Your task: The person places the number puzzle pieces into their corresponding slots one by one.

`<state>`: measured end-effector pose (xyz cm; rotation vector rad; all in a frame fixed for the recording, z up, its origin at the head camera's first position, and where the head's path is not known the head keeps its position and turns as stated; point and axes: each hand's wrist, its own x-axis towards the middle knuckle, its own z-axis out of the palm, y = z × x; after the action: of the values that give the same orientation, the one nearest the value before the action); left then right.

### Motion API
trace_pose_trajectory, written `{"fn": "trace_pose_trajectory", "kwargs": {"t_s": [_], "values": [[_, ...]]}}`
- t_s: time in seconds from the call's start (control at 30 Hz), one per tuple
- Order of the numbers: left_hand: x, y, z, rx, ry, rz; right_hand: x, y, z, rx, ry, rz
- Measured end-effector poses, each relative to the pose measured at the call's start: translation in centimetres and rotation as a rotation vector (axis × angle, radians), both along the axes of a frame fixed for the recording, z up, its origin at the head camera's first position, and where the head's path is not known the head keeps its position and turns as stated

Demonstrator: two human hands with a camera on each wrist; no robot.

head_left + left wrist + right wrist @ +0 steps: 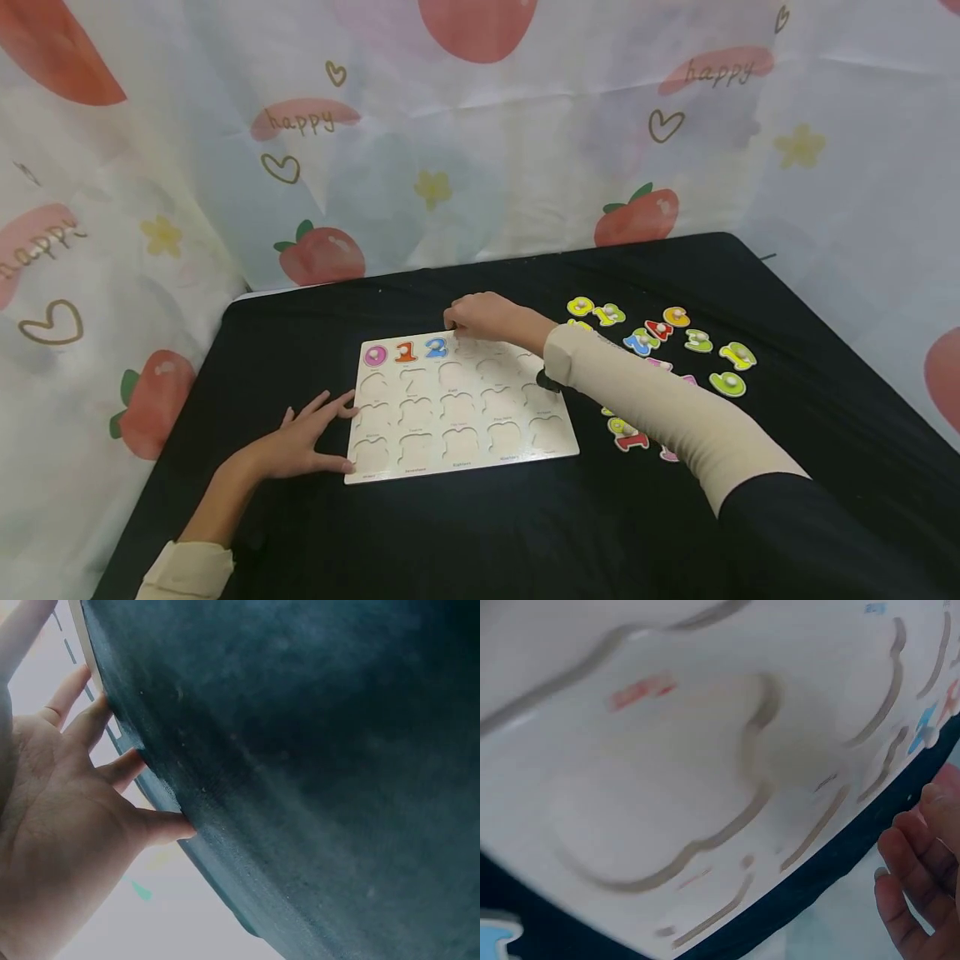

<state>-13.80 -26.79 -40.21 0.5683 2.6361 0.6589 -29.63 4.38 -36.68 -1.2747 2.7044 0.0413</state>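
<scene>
A pale wooden number puzzle board (457, 408) lies on the black cloth, with a pink 0 (375, 356), an orange-red 1 (406, 352) and a blue 2 (436, 347) in its top row. My left hand (303, 442) is spread at the board's left edge, thumb near the front corner, fingertips right at the rim. My right hand (487, 317) reaches over the board's far edge, just right of the blue 2, its fingers bent downward. In the right wrist view the fingers (911, 877) are bent close by the edge; I cannot tell whether they pinch a piece.
Several loose coloured number pieces with knobs, among them a green 9 (727, 384) and a red 4 (658, 330), lie right of the board. The right sleeve (652, 408) crosses over some of them. A patterned curtain (465, 167) stands behind the table.
</scene>
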Motion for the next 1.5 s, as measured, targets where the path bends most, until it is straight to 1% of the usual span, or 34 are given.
{"fn": "trace_pose_trajectory", "kwargs": {"t_s": [0.2, 0.43, 0.63, 0.73, 0.87, 1.0, 1.1, 1.23, 1.33, 1.5], "values": [[0.0, -0.1, 0.4, 0.006, 0.003, -0.004, -0.1, 3.2, 0.2, -0.040, 0.022, -0.061], [-0.1, -0.1, 0.3, 0.010, 0.001, -0.008, -0.3, 7.2, 0.4, -0.065, 0.055, -0.107], [-0.1, -0.1, 0.4, 0.009, 0.003, -0.004, -0.3, 10.3, 0.7, -0.075, 0.058, -0.163], [-0.1, -0.2, 0.4, 0.003, 0.004, -0.001, -0.4, 11.8, 0.8, -0.082, 0.075, -0.163], [-0.1, -0.3, 0.3, 0.002, 0.002, 0.003, -0.4, 13.7, 0.8, -0.094, 0.073, -0.179], [0.0, -0.3, 0.3, 0.005, 0.000, 0.001, -0.2, 15.6, 0.7, -0.074, 0.053, -0.234], [0.0, -0.2, 0.2, 0.002, 0.001, -0.001, 0.2, 16.9, 0.7, -0.067, 0.048, -0.259], [0.0, -0.1, 0.2, 0.002, 0.000, 0.002, 0.8, 18.9, 0.7, -0.095, 0.039, -0.256], [0.0, -0.1, 0.1, 0.003, -0.002, 0.006, 1.2, 20.4, 0.9, -0.117, 0.023, -0.269], [-0.1, 0.0, 0.2, 0.004, -0.005, 0.002, 2.0, 22.8, 1.0, -0.130, -0.018, -0.334]]}}
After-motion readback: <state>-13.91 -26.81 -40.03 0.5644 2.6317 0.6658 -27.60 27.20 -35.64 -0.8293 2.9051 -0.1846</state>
